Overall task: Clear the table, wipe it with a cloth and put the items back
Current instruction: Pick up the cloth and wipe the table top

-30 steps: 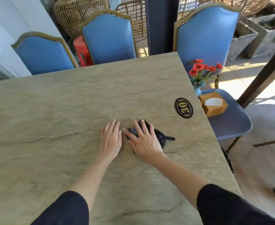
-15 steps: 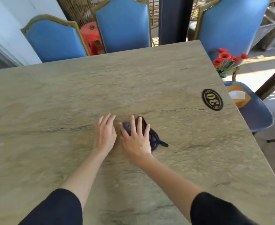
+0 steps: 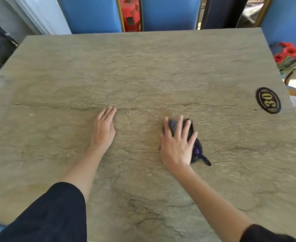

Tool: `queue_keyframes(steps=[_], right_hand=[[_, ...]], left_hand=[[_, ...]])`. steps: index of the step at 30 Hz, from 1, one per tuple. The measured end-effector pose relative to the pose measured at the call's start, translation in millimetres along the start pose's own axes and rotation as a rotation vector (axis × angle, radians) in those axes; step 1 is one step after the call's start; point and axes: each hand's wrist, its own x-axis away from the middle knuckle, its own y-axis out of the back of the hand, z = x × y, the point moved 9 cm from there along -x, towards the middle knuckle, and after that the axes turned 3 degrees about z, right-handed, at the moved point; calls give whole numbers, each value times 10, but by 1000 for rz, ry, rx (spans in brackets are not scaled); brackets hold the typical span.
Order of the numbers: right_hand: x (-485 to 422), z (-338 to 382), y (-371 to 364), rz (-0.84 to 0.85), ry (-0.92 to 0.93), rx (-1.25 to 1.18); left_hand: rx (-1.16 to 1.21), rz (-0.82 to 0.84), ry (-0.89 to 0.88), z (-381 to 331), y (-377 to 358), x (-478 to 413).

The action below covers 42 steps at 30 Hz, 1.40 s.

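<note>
Right hand presses flat, fingers spread, on my dark cloth; left hand rests flat on the bench.

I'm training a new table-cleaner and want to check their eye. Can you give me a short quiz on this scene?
1. True or false: the left hand grips the dark cloth.
2. Which number is on the oval plaque near the right edge of the table? A) 13 B) 30 C) 80
3. Fill in: the cloth is pressed flat under the spread fingers of the ____ hand.
Key: 1 false, it lies flat on the table, apart from the cloth; 2 B; 3 right hand.
</note>
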Motion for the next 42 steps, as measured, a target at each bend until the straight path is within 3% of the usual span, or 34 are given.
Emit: queue_keyframes(steps=[5, 8, 11, 18, 24, 34, 39, 42], right_hand=[[434, 1265, -316, 90, 351, -31], [257, 1679, -376, 124, 402, -15], [-181, 1742, -369, 157, 327, -3], [-588, 626, -124, 111, 5, -6], [-427, -888, 205, 71, -273, -12], [225, -2535, 542, 33, -556, -24], [381, -2584, 567, -12, -633, -92], [293, -2033, 498, -22, -508, -134]], left_hand=[[124, -62, 18, 64, 66, -40], [277, -39, 104, 177, 73, -46], [331, -44, 144, 212, 95, -28], [163, 60, 105, 71, 79, 25], [-199, 179, 33, -132, -108, 73], [-162, 244, -52, -942, -444, 243], [-168, 235, -44, -929, -444, 246], [-104, 196, -50, -944, -388, 236]])
